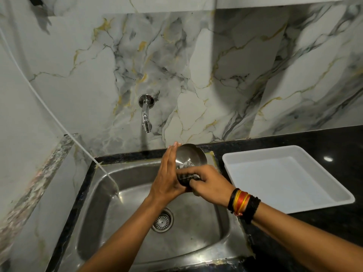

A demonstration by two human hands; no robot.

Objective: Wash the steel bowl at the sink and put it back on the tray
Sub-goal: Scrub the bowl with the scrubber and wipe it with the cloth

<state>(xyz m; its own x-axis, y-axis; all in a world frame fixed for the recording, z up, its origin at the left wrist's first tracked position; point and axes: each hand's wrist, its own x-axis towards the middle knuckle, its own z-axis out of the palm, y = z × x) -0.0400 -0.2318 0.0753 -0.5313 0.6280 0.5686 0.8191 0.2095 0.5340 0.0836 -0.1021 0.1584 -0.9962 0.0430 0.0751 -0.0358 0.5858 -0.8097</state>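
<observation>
Above sink (pixel 125 195), left hand (pixel 167 175) and right hand (pixel 209 184) half-hide steel bowl (pixel 189 154).

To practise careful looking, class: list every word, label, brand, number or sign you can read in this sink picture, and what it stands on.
None can be read.
The steel bowl, white tray, tap and sink show no lettering.
The dark scrubbing pad gripped by the right hand is too blurred to tell.

Steel bowl (pixel 189 155) brushed, shiny metal. Sink (pixel 137 228) dull stainless steel, smeared. Tap (pixel 145 116) polished chrome. Tray (pixel 290 179) matt white plastic. Countertop (pixel 324 138) glossy black stone. Wall (pixel 216 71) smooth marble-look tile. Wrist threads (pixel 243 203) cloth cord.
</observation>
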